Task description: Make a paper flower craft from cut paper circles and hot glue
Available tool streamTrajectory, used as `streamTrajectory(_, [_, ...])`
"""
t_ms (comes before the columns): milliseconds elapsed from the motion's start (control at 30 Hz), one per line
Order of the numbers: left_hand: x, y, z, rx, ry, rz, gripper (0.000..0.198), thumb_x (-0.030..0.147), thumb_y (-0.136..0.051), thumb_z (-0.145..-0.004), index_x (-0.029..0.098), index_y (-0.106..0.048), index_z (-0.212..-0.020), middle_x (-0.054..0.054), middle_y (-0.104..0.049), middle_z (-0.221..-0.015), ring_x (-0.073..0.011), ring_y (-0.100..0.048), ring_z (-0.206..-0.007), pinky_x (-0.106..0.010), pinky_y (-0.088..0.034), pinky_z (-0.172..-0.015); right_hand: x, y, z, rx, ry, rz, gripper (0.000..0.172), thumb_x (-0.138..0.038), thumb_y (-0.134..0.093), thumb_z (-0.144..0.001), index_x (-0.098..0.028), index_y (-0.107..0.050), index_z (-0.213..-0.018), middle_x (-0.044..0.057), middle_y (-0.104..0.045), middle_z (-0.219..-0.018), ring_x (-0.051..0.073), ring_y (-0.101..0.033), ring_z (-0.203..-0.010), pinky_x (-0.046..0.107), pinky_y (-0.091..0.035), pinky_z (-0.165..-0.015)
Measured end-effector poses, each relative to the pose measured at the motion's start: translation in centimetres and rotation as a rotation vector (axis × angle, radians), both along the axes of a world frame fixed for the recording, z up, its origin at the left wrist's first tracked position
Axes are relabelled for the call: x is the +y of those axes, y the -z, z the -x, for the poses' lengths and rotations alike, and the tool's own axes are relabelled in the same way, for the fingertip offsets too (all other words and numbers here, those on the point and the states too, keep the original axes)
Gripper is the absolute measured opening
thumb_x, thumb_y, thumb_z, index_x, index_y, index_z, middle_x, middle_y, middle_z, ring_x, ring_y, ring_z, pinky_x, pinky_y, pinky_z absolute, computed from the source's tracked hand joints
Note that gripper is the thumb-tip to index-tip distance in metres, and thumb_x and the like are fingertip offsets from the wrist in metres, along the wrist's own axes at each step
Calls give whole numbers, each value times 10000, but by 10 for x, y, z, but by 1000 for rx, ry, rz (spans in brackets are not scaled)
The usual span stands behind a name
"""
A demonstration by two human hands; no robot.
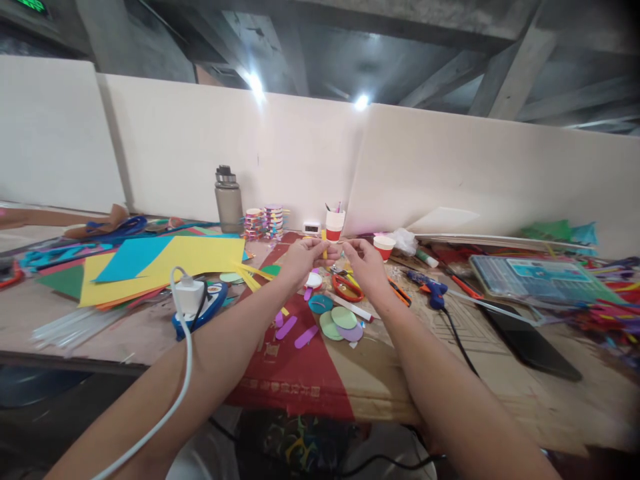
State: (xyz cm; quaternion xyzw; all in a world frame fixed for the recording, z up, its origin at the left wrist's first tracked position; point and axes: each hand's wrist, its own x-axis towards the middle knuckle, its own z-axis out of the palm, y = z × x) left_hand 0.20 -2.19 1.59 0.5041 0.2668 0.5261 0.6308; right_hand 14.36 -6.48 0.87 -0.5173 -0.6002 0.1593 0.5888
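Note:
Both my hands are raised over the middle of the work table, their fingertips nearly meeting. My left hand (306, 261) pinches a small yellow strip (325, 236) that stands upright between its fingers. My right hand (367, 267) is closed at the thumb and fingertips beside it; whatever is in that pinch is too small to make out. Below them lie orange-handled scissors (349, 288), a white marker (350, 306), a teal disc (321, 305), pale green discs (344, 317) and a lilac disc (351, 332). Purple rounded strips (286, 327) are scattered nearby.
Coloured paper sheets (210, 255), a blue power strip (200, 320) and clear glue sticks (75, 327) are left. A bottle (229, 203), stacked discs (273, 223) and a pen cup (335, 224) stand behind. Right are a blue glue gun (435, 291), a phone (530, 341) and a plastic case (540, 280).

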Motion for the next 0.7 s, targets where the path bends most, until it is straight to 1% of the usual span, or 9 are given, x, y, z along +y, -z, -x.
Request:
streamTrajectory(133, [-3, 5, -4, 124, 127, -70, 171, 222, -759, -763, 90, -651, -752, -63, -700, -666, -136, -678, -583, -225, -559, -572, 3, 3, -1, 19, -9, 12, 351, -460, -569, -818, -161, -641, -988, 87, -682, -1010, 187, -609, -855, 334, -471, -796])
streamTrajectory(200, [-4, 6, -6, 170, 194, -85, 215, 261, -786, -732, 93, -652, -742, -58, -693, -649, -143, -681, -583, -228, -559, -569, 1, 3, 1, 22, -10, 20, 330, -445, -565, -818, -164, -650, -970, 83, -687, -986, 184, -612, -836, 331, -473, -794])
streamTrajectory(267, [-5, 7, -7, 197, 230, -87, 250, 288, -808, -704, 96, -651, -738, -59, -691, -645, -150, -685, -581, -234, -561, -566, -2, 1, 3, 26, 4, 10, 279, -415, -560, -814, -169, -656, -903, 75, -692, -936, 185, -615, -825, 327, -470, -789])
streamTrajectory(400, [-8, 6, -8, 222, 231, -93, 263, 307, -812, -695, 98, -655, -729, -68, -700, -657, -148, -675, -552, -244, -567, -561, -8, -7, 4, 38, 40, -19, 201, -356, -559, -790, -176, -647, -781, 53, -691, -812, 179, -605, -761, 310, -462, -737])
streamTrajectory(567, [-10, 3, -7, 180, 255, -82, 230, 285, -804, -703, 108, -678, -780, -68, -707, -678, -151, -679, -563, -245, -567, -566, -11, -11, 5, 41, 55, -21, 193, -356, -560, -788, -185, -644, -754, 38, -690, -773, 173, -599, -740, 301, -463, -729])
streamTrajectory(700, [-9, 4, -6, 221, 217, -118, 250, 343, -791, -707, 120, -684, -744, -56, -697, -645, -157, -677, -567, -245, -560, -561, -12, -9, 6, 52, 40, -26, 197, -363, -563, -794, -187, -634, -740, 33, -674, -754, 170, -593, -721, 298, -458, -714])
